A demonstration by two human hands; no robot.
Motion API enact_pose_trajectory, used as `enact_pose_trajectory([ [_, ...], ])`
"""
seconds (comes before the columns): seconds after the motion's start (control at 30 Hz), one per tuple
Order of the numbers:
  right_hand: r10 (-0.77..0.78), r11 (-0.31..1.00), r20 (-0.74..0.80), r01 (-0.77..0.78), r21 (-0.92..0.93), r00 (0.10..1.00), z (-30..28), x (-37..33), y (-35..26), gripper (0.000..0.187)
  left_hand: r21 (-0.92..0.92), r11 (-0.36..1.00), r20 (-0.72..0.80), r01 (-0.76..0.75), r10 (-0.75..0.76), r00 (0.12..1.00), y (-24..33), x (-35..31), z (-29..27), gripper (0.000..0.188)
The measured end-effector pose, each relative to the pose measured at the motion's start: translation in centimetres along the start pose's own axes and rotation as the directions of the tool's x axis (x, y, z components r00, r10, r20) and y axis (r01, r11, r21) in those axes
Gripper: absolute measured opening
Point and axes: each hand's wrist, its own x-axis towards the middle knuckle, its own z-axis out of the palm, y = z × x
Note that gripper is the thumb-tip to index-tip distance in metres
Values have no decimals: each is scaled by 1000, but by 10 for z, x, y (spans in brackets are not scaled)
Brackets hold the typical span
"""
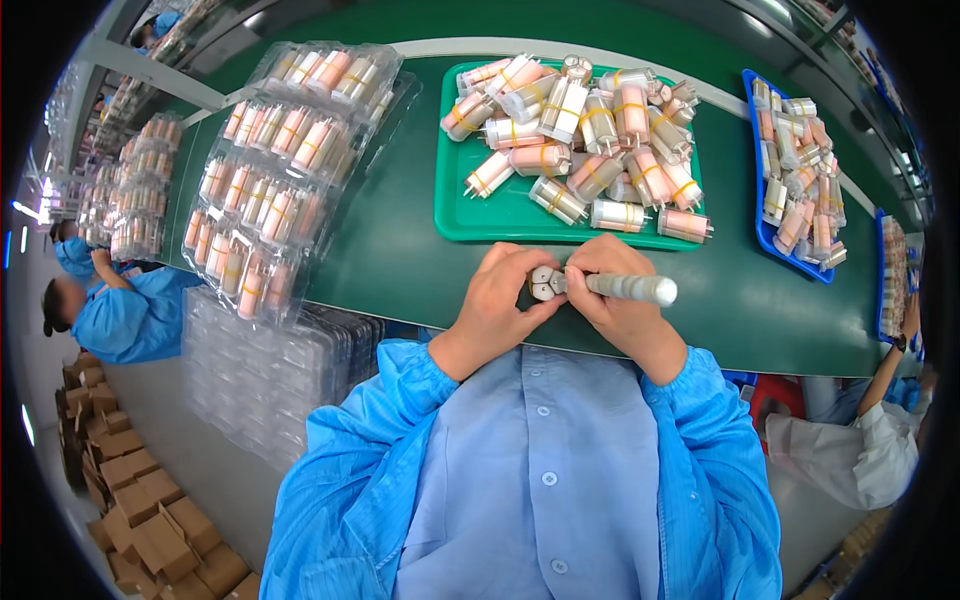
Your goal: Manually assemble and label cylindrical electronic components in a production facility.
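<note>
My left hand (497,297) pinches a small bundle (545,283) at the table's front edge. Pale round ends with small dark holes face up from it. In my right hand (615,291) is a pale, thick stick-like tool (650,290), its blunt end pointing right. The tool's other end meets the bundle or lies right beside it; my fingers hide the contact. Just beyond my hands, a green tray (475,222) holds a heap of similar bundles (556,200) of pink, white and grey cylinders, many with yellow bands round them.
To the left, clear plastic trays (275,190) filled with bundles overlap in tiers. Empty clear trays (255,370) are stacked below the table edge. A blue tray (765,238) of bundles stands right. Cardboard boxes (165,545) lie lower left. Other people (140,315) sit at both sides.
</note>
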Motion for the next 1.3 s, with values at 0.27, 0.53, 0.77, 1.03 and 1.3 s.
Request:
enact_pose_trajectory([
  [0.27, 29, 996, -13, -28, 86, 999, -1, 0, 6, 11, 51, 995, -3, 81, -81, 997, 1, -3, 2, 49],
  [0.53, 5, 998, -10, -4, 68, 1000, 0, 10, 12, 11, -129, 987, 85, 98, -87, 993, -9, -9, 3, 71],
  [0.77, 24, 998, -4, -24, 50, 1000, 4, 8, 16, 11, 47, 994, 25, 96, -97, 995, -2, 1, 4, 70],
  [1.03, 47, 982, -98, -28, 185, 994, -3, 15, 15, 10, -13, 996, -21, 87, -87, 996, -6, -5, 8, 70],
  [1.3, 62, 992, -2, -61, 109, 998, -1, 12, 16, 10, -15, 997, 48, 73, -72, 996, -4, -2, 5, 69],
])
